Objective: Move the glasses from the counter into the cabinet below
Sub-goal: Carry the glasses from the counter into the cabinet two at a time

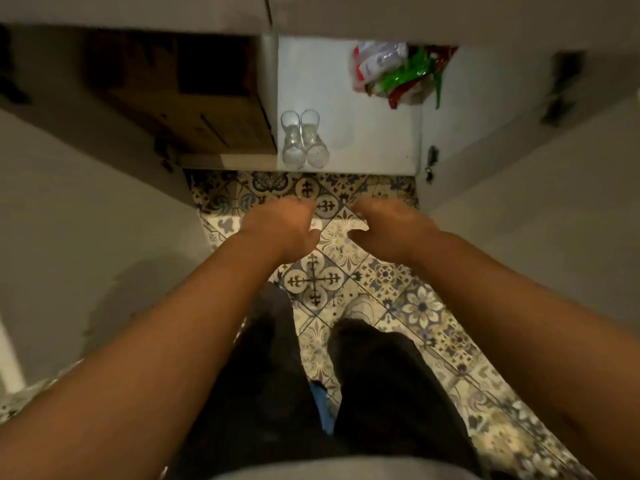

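Two clear glasses (304, 138) stand side by side at the front left of the white cabinet floor (374, 133), touching each other. My left hand (282, 225) hovers over the patterned floor just in front of the cabinet, fingers curled downward and holding nothing. My right hand (388, 226) is level with it, a little to the right, also empty with curled fingers. Both hands are below the glasses in the picture and apart from them. The counter itself shows only as a grey edge (311, 15) at the top.
Crumpled red, green and white bags (398, 72) lie at the back right of the cabinet. A cardboard box (194, 109) fills the left compartment. The open doors (519, 168) flank the opening. My dark trouser legs (270, 375) stand on the tiled floor (346, 244).
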